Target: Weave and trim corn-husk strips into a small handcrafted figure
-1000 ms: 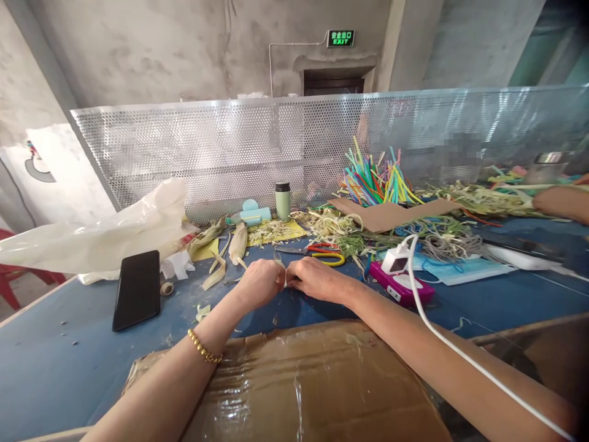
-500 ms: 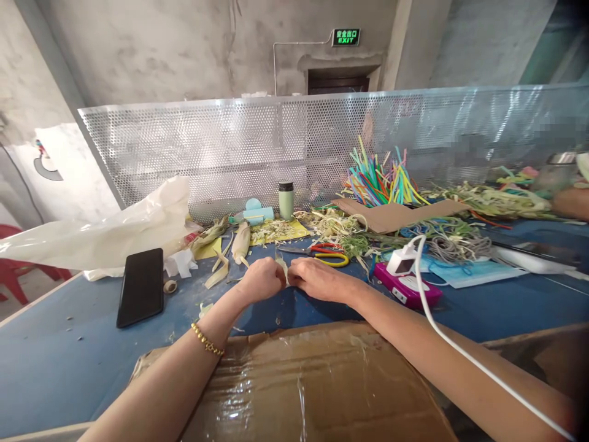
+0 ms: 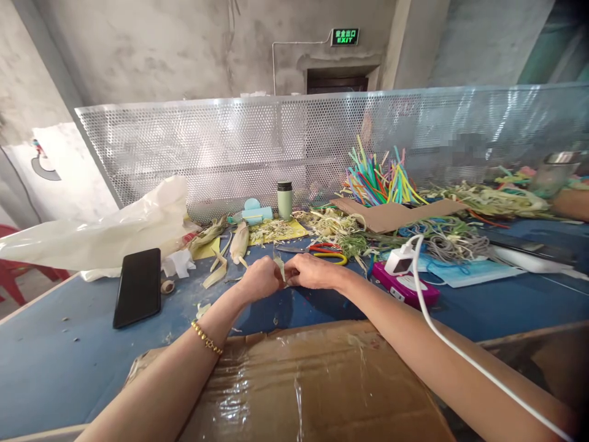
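My left hand [image 3: 259, 279] and my right hand [image 3: 310, 271] meet over the blue table [image 3: 55, 362], both with fingers closed. Between them they pinch a small pale strip of corn husk [image 3: 280, 267] that stands up from the fingertips. A gold bead bracelet circles my left wrist. Just beyond the hands lie scissors with red and yellow handles [image 3: 326, 251] and a husked corn cob [image 3: 239, 242].
A black phone [image 3: 138, 286] lies left, by a white plastic bag [image 3: 101, 236]. A pink device with a white charger and cable [image 3: 405, 276] sits right. Coloured strips [image 3: 380, 178], husk scraps and cardboard fill the back. A taped cardboard box [image 3: 294, 387] is nearest me. Another person's arm [image 3: 570, 202] shows far right.
Both hands have lifted slightly and the right hand has turned its fingers inward. The husk strip now stands up more clearly between the fingertips.
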Tool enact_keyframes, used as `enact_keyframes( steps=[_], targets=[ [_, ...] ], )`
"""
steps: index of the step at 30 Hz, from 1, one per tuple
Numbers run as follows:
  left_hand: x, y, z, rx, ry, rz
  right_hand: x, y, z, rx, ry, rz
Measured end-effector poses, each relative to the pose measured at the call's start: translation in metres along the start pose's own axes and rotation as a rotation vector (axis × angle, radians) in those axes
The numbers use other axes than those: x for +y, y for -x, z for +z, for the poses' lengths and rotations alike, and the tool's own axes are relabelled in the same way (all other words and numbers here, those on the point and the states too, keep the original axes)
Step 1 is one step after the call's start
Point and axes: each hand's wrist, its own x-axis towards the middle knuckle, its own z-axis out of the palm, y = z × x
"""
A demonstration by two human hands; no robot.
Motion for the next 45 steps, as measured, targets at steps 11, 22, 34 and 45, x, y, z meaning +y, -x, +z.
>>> enact_keyframes(
  steps=[11,22,34,45],
  targets=[
    [0.002,0.006,0.003,0.062,-0.081,0.106,0.004,0.009,0.004,0.056,-0.130,0.041],
    [-0.005,0.003,0.007,0.083,-0.082,0.143,0.009,0.016,0.003,0.100,-0.063,-0.052],
    [0.000,0.005,0.006,0.084,-0.086,0.113,0.014,0.009,0.013,0.137,-0.010,-0.031],
    [-0.006,-0.002,0.008,0.076,-0.035,0.089,0.007,0.008,0.008,0.073,-0.073,0.043]
  ],
)
